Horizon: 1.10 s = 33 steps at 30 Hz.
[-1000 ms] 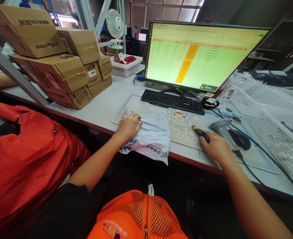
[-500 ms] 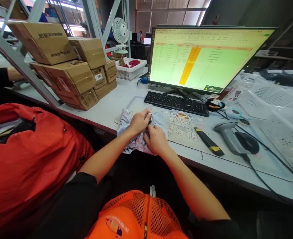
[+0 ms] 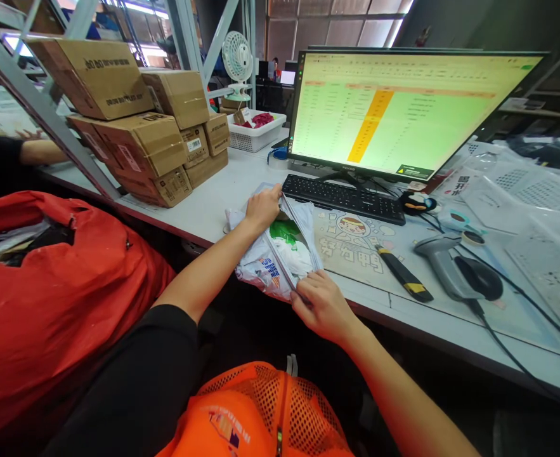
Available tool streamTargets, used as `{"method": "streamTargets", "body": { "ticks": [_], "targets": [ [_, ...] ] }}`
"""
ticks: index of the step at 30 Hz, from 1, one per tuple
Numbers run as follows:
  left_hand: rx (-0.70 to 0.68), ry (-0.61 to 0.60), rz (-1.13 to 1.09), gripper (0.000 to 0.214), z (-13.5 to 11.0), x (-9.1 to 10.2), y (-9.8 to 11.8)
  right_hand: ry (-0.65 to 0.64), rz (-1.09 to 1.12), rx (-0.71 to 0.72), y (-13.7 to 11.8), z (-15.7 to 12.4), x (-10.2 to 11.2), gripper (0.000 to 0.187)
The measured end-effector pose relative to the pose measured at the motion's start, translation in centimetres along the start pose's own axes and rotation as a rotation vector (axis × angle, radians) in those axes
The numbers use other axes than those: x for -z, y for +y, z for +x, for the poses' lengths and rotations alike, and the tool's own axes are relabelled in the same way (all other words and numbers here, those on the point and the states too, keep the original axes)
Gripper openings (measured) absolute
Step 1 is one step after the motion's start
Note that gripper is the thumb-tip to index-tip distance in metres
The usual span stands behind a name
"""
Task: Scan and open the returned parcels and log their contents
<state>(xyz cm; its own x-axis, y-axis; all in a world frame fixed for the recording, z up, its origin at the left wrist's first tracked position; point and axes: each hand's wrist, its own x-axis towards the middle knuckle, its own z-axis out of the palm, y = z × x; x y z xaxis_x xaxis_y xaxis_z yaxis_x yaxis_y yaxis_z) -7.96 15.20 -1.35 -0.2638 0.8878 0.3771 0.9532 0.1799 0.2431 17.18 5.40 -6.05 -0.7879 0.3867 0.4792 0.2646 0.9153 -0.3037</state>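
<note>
A white plastic mailing bag (image 3: 255,261) with blue and orange print lies at the table's front edge, its top side parted in a long slit. Inside the slit show a green piece (image 3: 284,232) and white wrapping (image 3: 295,257); what they are I cannot make out. At the far end of the slit, my left hand (image 3: 263,208) is closed on the bag's edge. My right hand (image 3: 325,303) pinches the near end of the slit, close to the table edge. Between the two hands the opening is stretched wide.
Right of the bag, a utility knife (image 3: 404,274) and a barcode scanner (image 3: 444,263) lie on a printed desk mat (image 3: 351,251). Behind are a keyboard (image 3: 344,198) and monitor (image 3: 403,114). Stacked cartons (image 3: 151,146) stand left; a red sack (image 3: 61,304) is beside the table. Another person's arm (image 3: 44,152) shows far left.
The bag was bunched with both hands close together on it. Now its slit is pulled open: my left hand has moved away from me, my right hand toward me, and the contents show.
</note>
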Motion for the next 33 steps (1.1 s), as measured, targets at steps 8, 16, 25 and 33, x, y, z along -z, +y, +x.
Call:
{"method": "streamTargets", "body": {
  "ticks": [8,16,25,33],
  "targets": [
    [0.278,-0.191,0.087,0.037,1.2,-3.2,-5.1,-0.046,0.036,-0.043,-0.2,-4.4,0.1,0.031],
    [-0.340,0.025,-0.101,0.032,-3.8,0.0,-2.8,0.130,0.180,-0.126,0.8,-4.7,0.3,0.015],
    [-0.562,-0.475,-0.302,0.030,-8.7,1.9,-3.0,0.241,0.264,-0.338,2.8,-0.5,2.6,0.020],
    [-0.508,-0.447,-0.183,0.028,-11.4,4.4,-2.7,-0.285,0.276,-0.357,2.6,1.1,0.5,0.056]
  ]
}}
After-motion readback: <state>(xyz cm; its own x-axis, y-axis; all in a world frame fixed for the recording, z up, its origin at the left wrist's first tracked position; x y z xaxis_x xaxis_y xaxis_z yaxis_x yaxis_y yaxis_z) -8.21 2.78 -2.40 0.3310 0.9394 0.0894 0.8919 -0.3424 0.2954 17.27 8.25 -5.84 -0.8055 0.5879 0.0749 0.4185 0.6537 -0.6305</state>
